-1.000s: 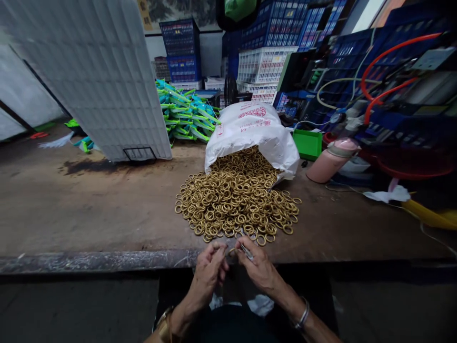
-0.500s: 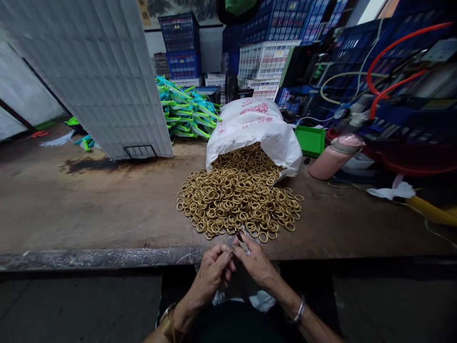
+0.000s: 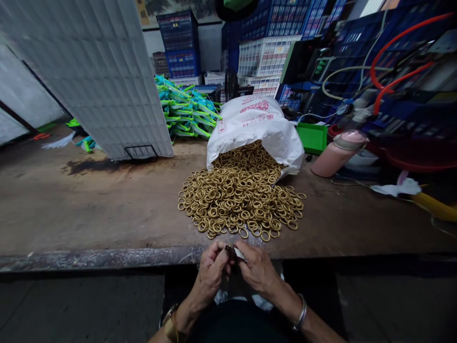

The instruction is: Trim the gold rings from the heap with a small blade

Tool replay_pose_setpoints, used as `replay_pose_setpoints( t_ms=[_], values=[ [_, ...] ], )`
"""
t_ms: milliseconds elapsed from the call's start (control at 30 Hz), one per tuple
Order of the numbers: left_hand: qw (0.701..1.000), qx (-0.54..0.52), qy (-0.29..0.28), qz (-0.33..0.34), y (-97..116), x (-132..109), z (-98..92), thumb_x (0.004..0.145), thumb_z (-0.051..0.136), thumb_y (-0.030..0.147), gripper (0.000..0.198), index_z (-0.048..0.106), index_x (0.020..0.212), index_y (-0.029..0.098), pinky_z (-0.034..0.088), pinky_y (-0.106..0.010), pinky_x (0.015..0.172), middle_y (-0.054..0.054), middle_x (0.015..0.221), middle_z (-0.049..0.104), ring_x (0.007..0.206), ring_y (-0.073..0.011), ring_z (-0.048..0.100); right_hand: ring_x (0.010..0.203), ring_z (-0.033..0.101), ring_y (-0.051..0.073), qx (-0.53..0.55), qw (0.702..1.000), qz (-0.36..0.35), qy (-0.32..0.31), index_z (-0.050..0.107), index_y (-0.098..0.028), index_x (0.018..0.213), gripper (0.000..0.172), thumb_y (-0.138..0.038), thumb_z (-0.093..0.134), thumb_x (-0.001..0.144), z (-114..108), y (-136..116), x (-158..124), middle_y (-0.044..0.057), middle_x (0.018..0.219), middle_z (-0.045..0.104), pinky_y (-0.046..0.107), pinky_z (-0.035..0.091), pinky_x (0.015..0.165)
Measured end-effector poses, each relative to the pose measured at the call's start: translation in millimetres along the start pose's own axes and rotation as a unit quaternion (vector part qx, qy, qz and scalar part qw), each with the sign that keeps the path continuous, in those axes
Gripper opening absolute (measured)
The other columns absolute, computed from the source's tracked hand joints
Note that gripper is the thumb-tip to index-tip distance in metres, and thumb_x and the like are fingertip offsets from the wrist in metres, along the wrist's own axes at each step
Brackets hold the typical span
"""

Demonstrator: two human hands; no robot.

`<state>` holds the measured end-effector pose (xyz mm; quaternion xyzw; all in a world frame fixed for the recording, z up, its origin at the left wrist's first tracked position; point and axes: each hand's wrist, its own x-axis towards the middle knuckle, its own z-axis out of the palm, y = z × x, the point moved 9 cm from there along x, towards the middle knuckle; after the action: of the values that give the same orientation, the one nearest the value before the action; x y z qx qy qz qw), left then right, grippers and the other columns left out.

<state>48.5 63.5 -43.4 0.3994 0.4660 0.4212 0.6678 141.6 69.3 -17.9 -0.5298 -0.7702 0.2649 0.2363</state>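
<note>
Fingers (image 3: 216,247) point inward, lower centre: right hand (image 3: 257,267) grips a pale tool (image 3: 239,254); left hand (image 3: 210,267) pinches, contents hidden. Gold-coloured rings (image 3: 237,200) cover mid-frame.

Object (image 3: 240,254) between hands (image 3: 260,268) indistinct, blue crates (image 3: 274,20) cropped

Rings (image 3: 239,202) lay near the surface's (image 3: 89,209) front edge and in the sack (image 3: 250,121) behind. Left of the sack sat a bundle (image 3: 191,114), then a panel (image 3: 96,85); right, a tray (image 3: 312,138), then a bottle (image 3: 335,157). At that edge were the left hand (image 3: 211,267) and right hand (image 3: 257,267).
</note>
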Motion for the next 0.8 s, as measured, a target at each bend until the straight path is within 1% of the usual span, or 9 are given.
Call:
replay_pose_setpoints(
  t_ms=[100, 233, 367, 467, 533, 567, 633, 733, 800],
  values=[
    [1.0, 0.018, 0.002, 0.018, 1, 0, -2.2, 0.073, 0.054, 0.053, 0.036, 0.045, 0.071, 0.017, 0.033, -0.017, 0.045, 0.005, 0.057, 0.047, 0.044, -0.0053, 0.04, 0.059, 0.051, 0.014, -0.047, 0.999, -0.013, 0.007, 0.047, -0.021, 0.078, 0.024, -0.005, 0.036, 0.065, -1, -3, 0, 0.0, 0.065, 0.057, 0.024, 0.031, 0.055],
    [0.999, 0.037, -0.003, 0.039, 2, 0, -2.7, 0.076, 0.052, 0.052, 0.035, 0.045, 0.072, 0.018, 0.032, -0.017, 0.045, 0.006, 0.052, 0.043, 0.045, -0.0058, 0.039, 0.058, 0.052, 0.014, -0.081, 0.996, -0.021, -0.001, 0.047, -0.021, 0.08, 0.023, -0.005, 0.037, 0.067, 2, -3, 0, 0.0, 0.066, 0.059, 0.024, 0.028, 0.053],
    [0.998, 0.042, -0.004, 0.039, 7, -9, 0.2, 0.078, 0.052, 0.047, 0.032, 0.046, 0.071, 0.016, 0.03, -0.017, 0.043, 0.004, 0.057, 0.049, 0.044, -0.0043, 0.038, 0.057, 0.054, 0.015, -0.129, 0.991, 0.027, -0.031, 0.048, -0.019, 0.087, 0.022, -0.006, 0.039, 0.071, 5, 10, 2, 0.001, 0.066, 0.062, 0.025, 0.025, 0.051],
    [0.998, 0.01, -0.059, 0.024, 11, -19, 12.5, 0.08, 0.052, 0.041, 0.028, 0.049, 0.071, 0.015, 0.034, -0.017, 0.044, 0.001, 0.062, 0.053, 0.045, -0.0045, 0.043, 0.057, 0.056, 0.014, -0.174, 0.981, 0.078, -0.022, 0.049, -0.018, 0.086, 0.018, -0.008, 0.038, 0.076, -4, 26, 3, 0.003, 0.067, 0.063, 0.026, 0.023, 0.051],
    [0.994, -0.052, -0.096, 0.008, 11, -23, 19.8, 0.08, 0.054, 0.039, 0.025, 0.049, 0.072, 0.015, 0.038, -0.019, 0.045, 0.0, 0.064, 0.055, 0.045, -0.0055, 0.046, 0.058, 0.057, 0.014, -0.198, 0.975, 0.096, 0.004, 0.05, -0.018, 0.085, 0.017, -0.008, 0.037, 0.079, -13, 33, 4, 0.004, 0.069, 0.065, 0.026, 0.022, 0.051],
    [0.991, -0.092, -0.098, -0.007, 10, -23, 20.4, 0.08, 0.054, 0.039, 0.025, 0.049, 0.073, 0.015, 0.039, -0.019, 0.044, 0.0, 0.065, 0.056, 0.045, -0.0061, 0.047, 0.059, 0.057, 0.015, -0.208, 0.973, 0.101, 0.02, 0.051, -0.018, 0.085, 0.017, -0.009, 0.038, 0.079, -17, 36, 5, 0.004, 0.069, 0.065, 0.027, 0.022, 0.051],
    [0.984, -0.159, -0.076, -0.039, 3, -19, 17.0, 0.078, 0.055, 0.039, 0.025, 0.049, 0.074, 0.015, 0.041, -0.02, 0.044, -0.001, 0.067, 0.057, 0.047, -0.0071, 0.048, 0.059, 0.058, 0.015, -0.223, 0.967, 0.109, 0.049, 0.051, -0.019, 0.085, 0.014, -0.012, 0.039, 0.081, -23, 39, 6, 0.003, 0.069, 0.065, 0.027, 0.023, 0.051],
    [0.978, -0.197, -0.039, -0.062, -4, -11, 10.4, 0.077, 0.058, 0.037, 0.026, 0.054, 0.075, 0.012, 0.041, -0.019, 0.044, -0.004, 0.07, 0.058, 0.052, -0.0082, 0.049, 0.059, 0.059, 0.016, -0.249, 0.957, 0.133, 0.07, 0.05, -0.019, 0.09, 0.011, -0.018, 0.043, 0.083, -22, 43, 7, 0.003, 0.071, 0.066, 0.027, 0.025, 0.052],
    [0.974, -0.215, -0.027, -0.065, -6, -7, 7.3, 0.074, 0.061, 0.033, 0.022, 0.053, 0.073, 0.013, 0.041, -0.019, 0.043, -0.005, 0.071, 0.059, 0.053, -0.0086, 0.049, 0.063, 0.06, 0.018, -0.274, 0.948, 0.145, 0.078, 0.049, -0.018, 0.1, 0.017, -0.02, 0.046, 0.083, -18, 46, 7, 0.005, 0.076, 0.066, 0.028, 0.029, 0.054]
  ],
)
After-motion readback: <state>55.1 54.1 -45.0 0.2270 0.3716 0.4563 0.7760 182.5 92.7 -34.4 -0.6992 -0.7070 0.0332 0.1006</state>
